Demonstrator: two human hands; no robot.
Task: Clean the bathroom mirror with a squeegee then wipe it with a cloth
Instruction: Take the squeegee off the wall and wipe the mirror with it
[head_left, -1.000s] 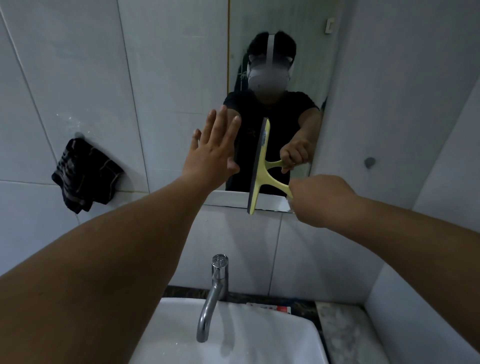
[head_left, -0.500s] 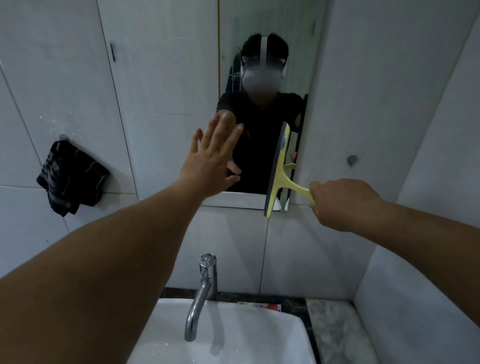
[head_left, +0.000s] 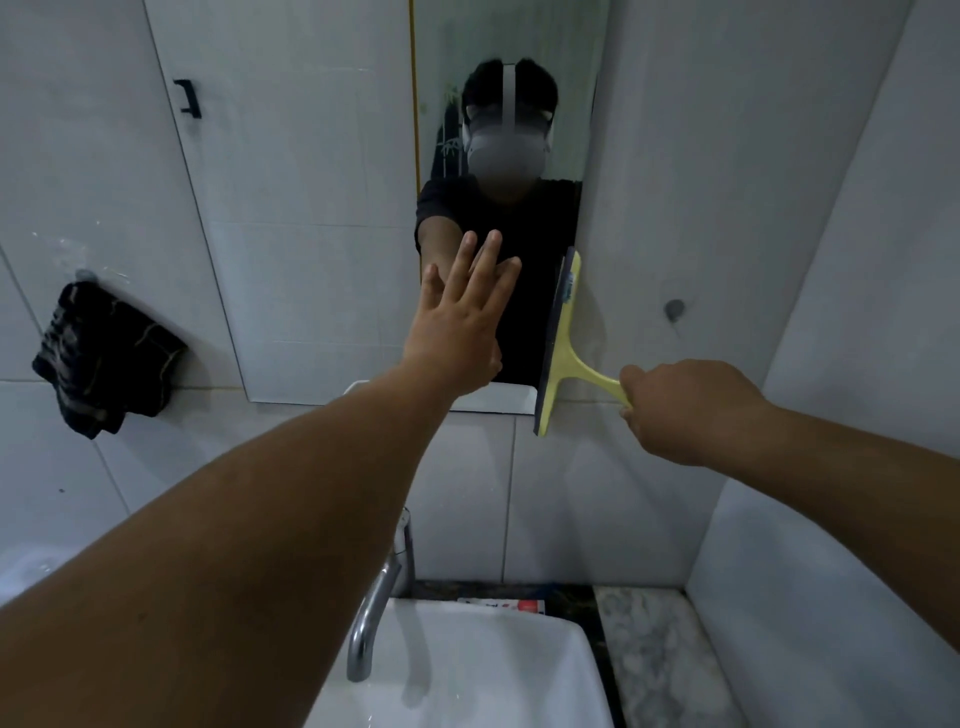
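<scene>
Yellow plastic squeegee (head_left: 558, 343), gripped by right hand (head_left: 680, 410), has slid from mid-glass to the frameless wall mirror (head_left: 498, 130)'s right edge: stroke nearly spent. Left hand (head_left: 457, 332) stays flat, fingers spread, on glass. Dark crumpled cloth (head_left: 104, 358) hangs left of mirror, unused.

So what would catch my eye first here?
Probably the yellow squeegee, held by its handle in the right hand at the right edge of the mirror. Next, the left hand, fingers spread flat against the glass. A dark cloth hangs on the wall at far left.
</scene>
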